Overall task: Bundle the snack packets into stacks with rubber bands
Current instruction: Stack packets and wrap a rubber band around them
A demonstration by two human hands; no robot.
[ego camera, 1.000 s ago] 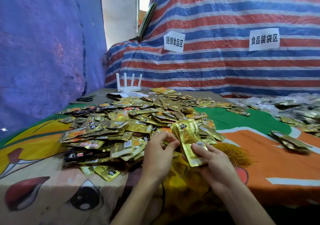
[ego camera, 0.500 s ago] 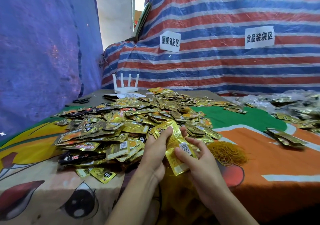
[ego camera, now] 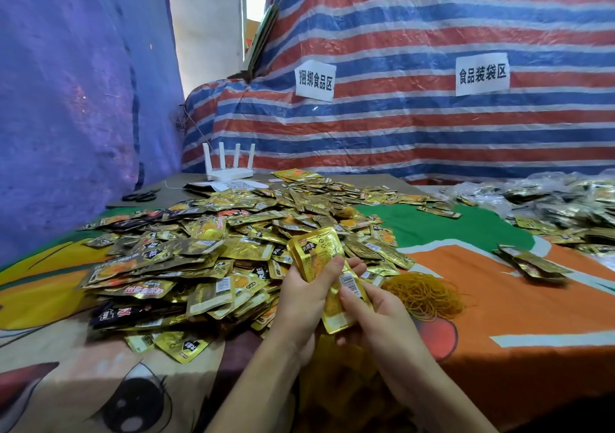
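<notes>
Gold snack packets [ego camera: 316, 253] sit stacked in our left hand [ego camera: 303, 303], which curls round them, while our right hand [ego camera: 379, 319] pinches their lower end near the front edge of the table [ego camera: 515, 306], just beside the rubber bands [ego camera: 422, 294].

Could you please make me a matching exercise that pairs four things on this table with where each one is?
Things:
1. rubber bands
2. white router
3. scissors
4. stack of gold packets

Places:
A. lying at the far left of the grey board
B. gripped by the left hand and right hand
C. heaped on the orange cloth, right of the hands
D. at the back, close to the striped tarp

Pairs: 1-C; 2-D; 3-A; 4-B
</notes>
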